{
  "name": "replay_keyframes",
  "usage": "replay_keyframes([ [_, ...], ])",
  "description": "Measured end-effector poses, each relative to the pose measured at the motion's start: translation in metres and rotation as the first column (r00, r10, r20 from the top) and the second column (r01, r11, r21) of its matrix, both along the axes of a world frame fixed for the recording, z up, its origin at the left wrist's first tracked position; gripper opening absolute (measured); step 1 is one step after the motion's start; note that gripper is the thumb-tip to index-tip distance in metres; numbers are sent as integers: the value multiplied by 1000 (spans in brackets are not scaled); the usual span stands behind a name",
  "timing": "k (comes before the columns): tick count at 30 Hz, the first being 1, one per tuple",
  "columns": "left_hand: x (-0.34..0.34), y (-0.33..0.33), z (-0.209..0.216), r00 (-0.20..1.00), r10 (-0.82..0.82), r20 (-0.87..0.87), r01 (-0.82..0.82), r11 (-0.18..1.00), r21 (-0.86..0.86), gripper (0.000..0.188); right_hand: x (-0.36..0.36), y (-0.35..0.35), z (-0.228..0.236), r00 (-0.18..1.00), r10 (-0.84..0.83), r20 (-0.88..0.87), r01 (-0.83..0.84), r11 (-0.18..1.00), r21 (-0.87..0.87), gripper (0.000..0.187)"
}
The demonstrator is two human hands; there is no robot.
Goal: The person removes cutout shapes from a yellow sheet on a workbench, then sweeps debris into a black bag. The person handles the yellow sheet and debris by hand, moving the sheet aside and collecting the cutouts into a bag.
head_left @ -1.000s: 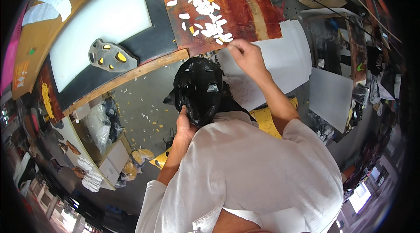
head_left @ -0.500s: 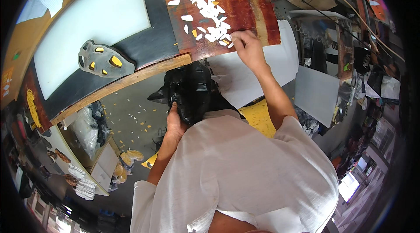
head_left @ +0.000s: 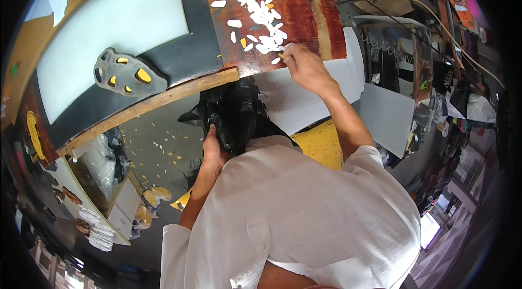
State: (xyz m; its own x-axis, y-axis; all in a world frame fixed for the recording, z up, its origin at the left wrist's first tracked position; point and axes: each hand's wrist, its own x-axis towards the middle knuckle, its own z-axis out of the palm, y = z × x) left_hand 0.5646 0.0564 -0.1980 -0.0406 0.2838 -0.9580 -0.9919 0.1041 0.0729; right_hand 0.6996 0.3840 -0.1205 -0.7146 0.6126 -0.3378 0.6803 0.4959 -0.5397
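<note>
My left hand [head_left: 213, 146] grips the side of a black plastic bag [head_left: 231, 110] in my lap, just below the table edge. Its thumb shows, while the other fingers are hidden behind the bag. On the reddish-brown board [head_left: 312, 28], my right hand [head_left: 306, 69] is at the near end of a pile of small white flat pieces [head_left: 261, 12]. Its fingers are pinched together beside a small yellow piece [head_left: 281, 56]. What lies between the fingertips is too small to make out. One white piece [head_left: 275, 61] lies close to them at the board's edge.
A dark grey sole-shaped plate [head_left: 130, 74] with cut-out holes rests on the table at left, near a white sheet [head_left: 119, 23]. A wooden strip [head_left: 152, 107] runs along the table's near edge. White and yellow scraps [head_left: 157, 150] litter the floor. At right stands a white panel [head_left: 386, 118].
My right hand has shifted slightly toward me, with its fingers closed near the board's edge. The left hand keeps its hold on the bag. The whole view has shifted a little.
</note>
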Motion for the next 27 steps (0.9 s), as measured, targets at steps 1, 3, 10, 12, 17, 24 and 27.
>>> replay_keyframes([
  [1,-1,-2,1,1000,2,-9,-2,999,-39,58,2,-4,6,999,30,-25,-32,995,-93,21],
  [3,-3,-2,-2,998,64,-10,-64,994,-89,56,3,-21,10,978,194,73,-179,968,-178,18],
  [10,-10,-20,-18,994,106,-9,-106,994,-23,54,-49,53,-15,850,-310,-426,304,949,-86,25],
  [12,-10,-17,-17,996,76,-43,-77,997,-22,54,-77,88,-26,883,-230,-409,306,943,131,27],
  [17,-14,-15,-4,993,120,-6,-120,993,14,57,-94,108,-39,977,-182,-107,198,965,172,28],
  [24,-22,-20,-14,994,110,-21,-110,994,1,58,-69,69,-16,896,-269,-354,222,961,-167,12],
  [27,-19,-23,-17,995,100,-19,-100,995,-3,58,-76,53,-15,919,124,-373,-35,971,236,13],
])
